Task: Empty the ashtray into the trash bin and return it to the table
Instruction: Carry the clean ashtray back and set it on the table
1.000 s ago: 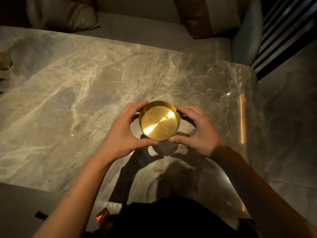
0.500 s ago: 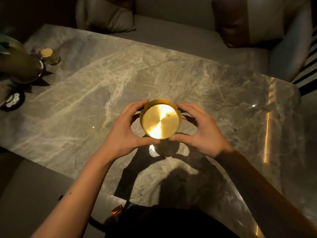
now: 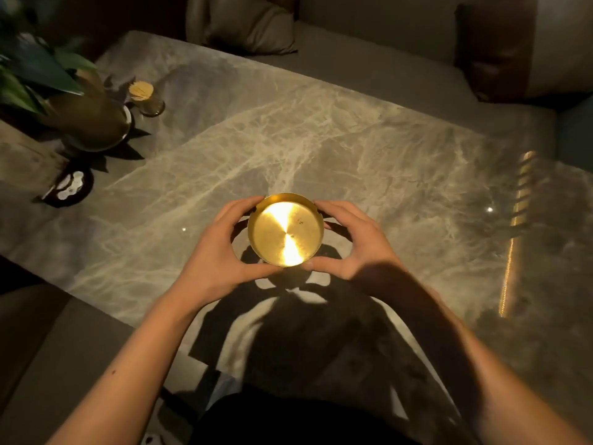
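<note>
Cradling the brass ashtray between both hands, left hand and right hand, fingers curled on its wall; it looks rigid, smooth, probably slippery, so the wall suits gripping.

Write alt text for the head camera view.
Two bare hands, left hand and right hand, hold a round brass ashtray over a grey marble table. A potted plant and a toothpick jar stand at the table's far left; a cushioned sofa lies beyond.
</note>
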The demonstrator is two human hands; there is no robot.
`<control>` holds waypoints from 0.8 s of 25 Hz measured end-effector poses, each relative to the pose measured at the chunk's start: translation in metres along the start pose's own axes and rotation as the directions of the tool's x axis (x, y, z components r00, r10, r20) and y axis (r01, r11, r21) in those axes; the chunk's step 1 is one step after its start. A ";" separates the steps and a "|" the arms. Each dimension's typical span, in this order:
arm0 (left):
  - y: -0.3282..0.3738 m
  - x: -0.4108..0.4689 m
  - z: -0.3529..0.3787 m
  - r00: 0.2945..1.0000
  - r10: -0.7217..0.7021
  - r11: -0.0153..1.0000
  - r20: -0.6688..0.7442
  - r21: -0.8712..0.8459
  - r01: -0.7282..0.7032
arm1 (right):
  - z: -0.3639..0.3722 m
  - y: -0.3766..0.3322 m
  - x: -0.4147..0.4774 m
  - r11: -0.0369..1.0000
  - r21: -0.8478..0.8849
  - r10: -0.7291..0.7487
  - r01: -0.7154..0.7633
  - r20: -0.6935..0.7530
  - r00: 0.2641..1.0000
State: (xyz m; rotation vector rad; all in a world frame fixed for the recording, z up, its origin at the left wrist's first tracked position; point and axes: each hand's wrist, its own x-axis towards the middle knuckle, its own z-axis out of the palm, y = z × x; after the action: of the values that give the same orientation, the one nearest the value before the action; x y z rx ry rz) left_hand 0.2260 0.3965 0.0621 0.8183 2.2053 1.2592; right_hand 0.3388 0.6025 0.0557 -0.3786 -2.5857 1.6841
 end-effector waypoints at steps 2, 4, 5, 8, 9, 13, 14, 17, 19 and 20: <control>-0.036 0.012 -0.043 1.000 -0.017 1.000 0.018 -0.016 0.018 | 0.043 -0.013 0.033 1.000 -0.006 0.023 -0.023 -0.008 1.000; -0.068 0.025 -0.088 0.998 -0.009 1.000 0.061 0.000 0.009 | 0.086 -0.026 0.063 1.000 -0.015 0.014 -0.015 -0.039 0.999; -0.083 0.029 -0.109 0.996 0.019 0.999 0.083 0.035 -0.022 | 0.105 -0.034 0.077 1.000 -0.013 0.015 -0.015 -0.044 0.999; -0.119 0.030 -0.172 0.997 0.041 0.997 0.064 0.069 -0.046 | 0.157 -0.060 0.120 1.000 -0.014 0.005 -0.005 -0.023 1.000; -0.129 0.028 -0.189 0.999 0.025 0.999 0.034 0.041 -0.026 | 0.173 -0.069 0.133 1.000 -0.025 0.007 -0.007 -0.002 1.000; -0.170 0.016 -0.236 0.998 -0.030 0.999 -0.057 -0.019 0.029 | 0.223 -0.096 0.171 0.996 -0.091 -0.012 0.019 0.076 0.997; -0.178 0.011 -0.244 0.997 -0.043 0.999 -0.068 -0.035 0.041 | 0.233 -0.098 0.178 0.994 -0.107 -0.018 0.029 0.102 0.995; -0.206 -0.009 -0.262 0.994 -0.041 0.999 -0.103 -0.030 0.038 | 0.262 -0.104 0.193 0.992 -0.125 -0.009 0.033 0.188 0.982; -0.225 -0.021 -0.273 0.991 -0.078 0.996 -0.111 -0.056 0.072 | 0.283 -0.108 0.200 0.989 -0.139 -0.012 0.045 0.226 0.974; -0.233 -0.026 -0.279 0.988 -0.101 0.993 -0.116 -0.070 0.094 | 0.294 -0.111 0.203 0.988 -0.144 -0.013 0.049 0.243 0.970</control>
State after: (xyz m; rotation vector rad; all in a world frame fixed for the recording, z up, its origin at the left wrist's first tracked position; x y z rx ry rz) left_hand 0.0018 0.1183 -0.0092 0.6170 2.2560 1.3553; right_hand 0.0749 0.3412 0.0131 -0.1418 -2.8839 1.6244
